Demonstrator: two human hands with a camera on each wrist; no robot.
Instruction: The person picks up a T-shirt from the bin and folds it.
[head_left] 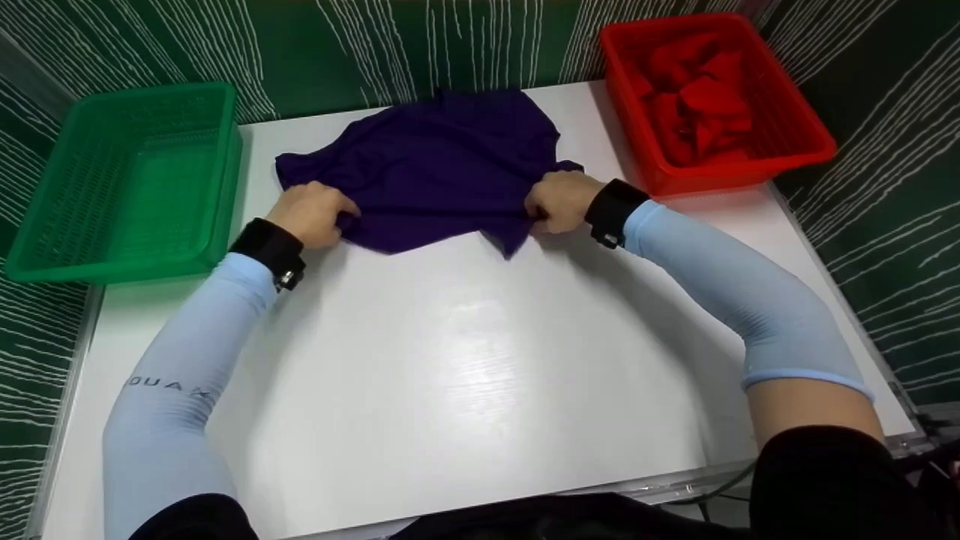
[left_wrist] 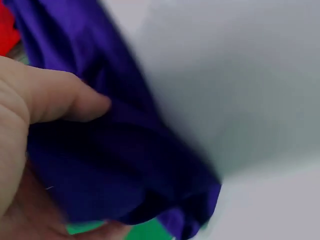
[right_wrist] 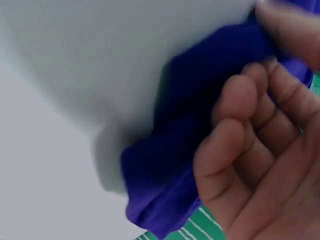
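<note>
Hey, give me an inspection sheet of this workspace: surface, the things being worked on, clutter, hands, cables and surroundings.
Surface: white table, with light glare and arm shadows on it.
Job's things: purple cloth, wrinkled, on the far part of the table, between a green basket on the left and a red basket on the right; red pieces, seemingly cloth, lie inside the red one.
Clutter: nothing seen.
Hands: left hand pinches the cloth near its left end; right hand holds it near its right end, fingers curled.
Cables: thin dark cable by the table's near right edge.
Surroundings: green walls with white streaks.
</note>
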